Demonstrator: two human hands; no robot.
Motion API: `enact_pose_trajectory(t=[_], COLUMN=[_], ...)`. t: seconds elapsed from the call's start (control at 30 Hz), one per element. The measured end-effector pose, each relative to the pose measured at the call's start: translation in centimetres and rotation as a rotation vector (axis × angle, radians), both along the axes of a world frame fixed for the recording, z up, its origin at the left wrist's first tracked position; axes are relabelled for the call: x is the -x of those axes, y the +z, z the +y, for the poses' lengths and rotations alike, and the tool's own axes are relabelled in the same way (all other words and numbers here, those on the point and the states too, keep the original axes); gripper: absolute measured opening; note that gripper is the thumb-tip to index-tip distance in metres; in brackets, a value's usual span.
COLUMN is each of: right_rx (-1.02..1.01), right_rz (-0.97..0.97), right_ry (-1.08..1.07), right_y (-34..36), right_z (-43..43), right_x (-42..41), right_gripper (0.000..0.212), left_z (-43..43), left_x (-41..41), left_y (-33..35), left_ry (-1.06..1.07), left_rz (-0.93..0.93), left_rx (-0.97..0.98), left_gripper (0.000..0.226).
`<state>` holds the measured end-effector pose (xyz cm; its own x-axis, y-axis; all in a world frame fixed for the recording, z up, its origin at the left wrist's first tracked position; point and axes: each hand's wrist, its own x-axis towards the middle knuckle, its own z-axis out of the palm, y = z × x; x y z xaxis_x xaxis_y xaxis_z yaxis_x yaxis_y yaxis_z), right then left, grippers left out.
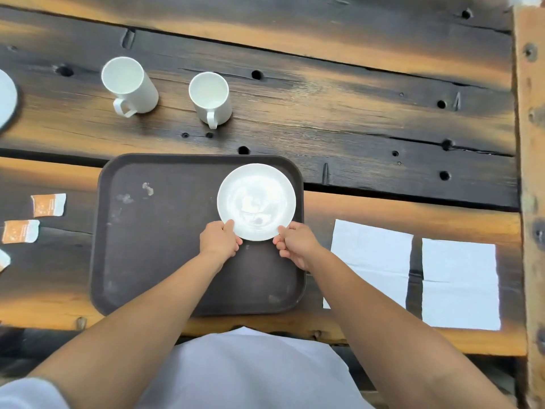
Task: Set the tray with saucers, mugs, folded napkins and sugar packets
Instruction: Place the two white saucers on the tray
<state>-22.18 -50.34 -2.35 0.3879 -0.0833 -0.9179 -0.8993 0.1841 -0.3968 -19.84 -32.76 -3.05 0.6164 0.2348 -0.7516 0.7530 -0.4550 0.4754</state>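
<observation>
At ten o'clock from the dark brown rectangular plastic tray (153,231), you get only a sliver of a round white plate (5,95); the picture's left edge cuts off the rest. At nine o'clock, an orange-and-white paper sugar packet (3,259) is cut the same way. The print on the upper whole packet (48,204) and the lower whole packet (20,231) is too small to read. Your right forearm (368,305) hides the near left corner of the white paper napkin (371,252) at three o'clock. You cannot tell whether the white ceramic saucer (256,202) rests on the tray or is just above it.
</observation>
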Motion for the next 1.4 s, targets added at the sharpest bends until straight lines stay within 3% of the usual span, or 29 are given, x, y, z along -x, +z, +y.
enact_pose_trajectory(t=[0.47,1.0,1.4], right_rx=[0.001,0.026,0.121], right_rz=[0.027,0.02,-0.024], right_ry=[-0.036,-0.032,0.158], right_y=[-0.8,0.2,1.6], right_z=[-0.1,-0.3,2.4], right_x=[-0.8,-0.6,1.5], right_gripper=[0.019,0.013,0.034], left_z=[-0.3,0.1,3.0], left_x=[-0.9,-1.6,1.3], left_y=[-1.2,-0.5,1.5], left_ry=[-0.032,-0.128,-0.207], left_rz=[-0.001,0.033,-0.003], left_rx=[-0.013,0.027,-0.004], left_gripper=[0.041,0.042,0.036])
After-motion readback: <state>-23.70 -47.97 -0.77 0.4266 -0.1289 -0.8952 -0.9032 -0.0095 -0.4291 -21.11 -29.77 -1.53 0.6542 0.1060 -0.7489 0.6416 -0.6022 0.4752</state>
